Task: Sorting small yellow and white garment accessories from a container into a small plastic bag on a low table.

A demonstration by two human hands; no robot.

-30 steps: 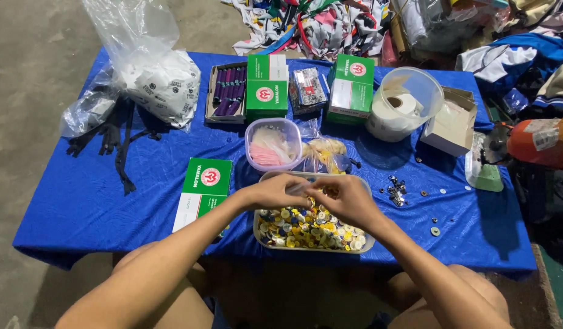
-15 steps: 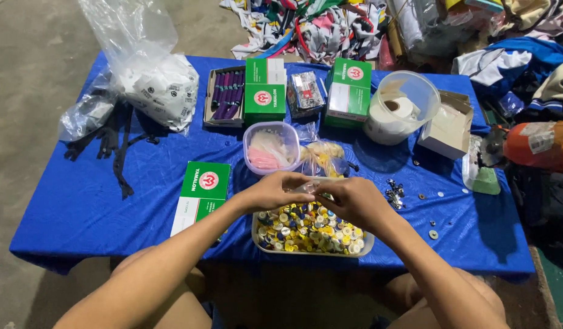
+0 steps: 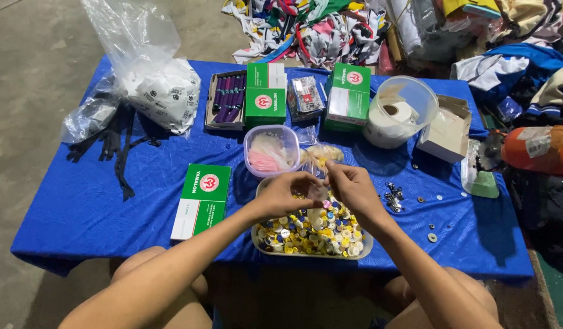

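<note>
Both hands are meeting just above a shallow tray (image 3: pixel 364 248) heaped with yellow, white and blue buttons (image 3: pixel 312 231). The left hand (image 3: pixel 286 194) and right hand (image 3: pixel 350 186) are curling their fingers nearly closed, pinching a small clear plastic bag (image 3: pixel 318 194) between the fingertips. Just beyond the grip, a lidded tub (image 3: pixel 271 150) of pink pieces is sitting.

Both bare forearms reach forward from the lower corners and meet in the middle. The left hand (image 3: pixel 287 194) is curled, with its fingertips pinched together. The right hand (image 3: pixel 353 187) faces it, fingers bent, and the fingertips of both hands nearly touch.
</note>
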